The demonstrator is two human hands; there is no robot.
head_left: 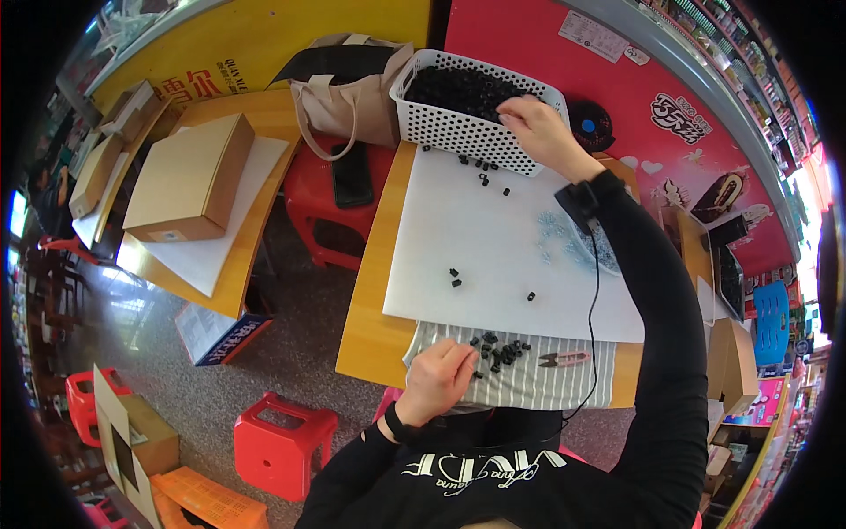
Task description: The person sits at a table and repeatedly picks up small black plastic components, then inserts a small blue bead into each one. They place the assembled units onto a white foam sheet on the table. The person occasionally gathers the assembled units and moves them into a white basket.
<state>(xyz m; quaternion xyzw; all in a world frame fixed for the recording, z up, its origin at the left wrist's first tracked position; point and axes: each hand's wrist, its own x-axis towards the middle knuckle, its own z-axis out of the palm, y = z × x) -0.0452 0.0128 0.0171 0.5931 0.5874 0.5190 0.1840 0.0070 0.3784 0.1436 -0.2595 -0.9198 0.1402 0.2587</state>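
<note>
At perforated plastic basket [467, 137], right hand [544, 130], perhaps touching blocky black pieces [458, 91].

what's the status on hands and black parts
Right hand over white perforated basket of small black parts. Left hand beside loose black parts on striped cloth. Thin cord hangs across cloth.
</note>
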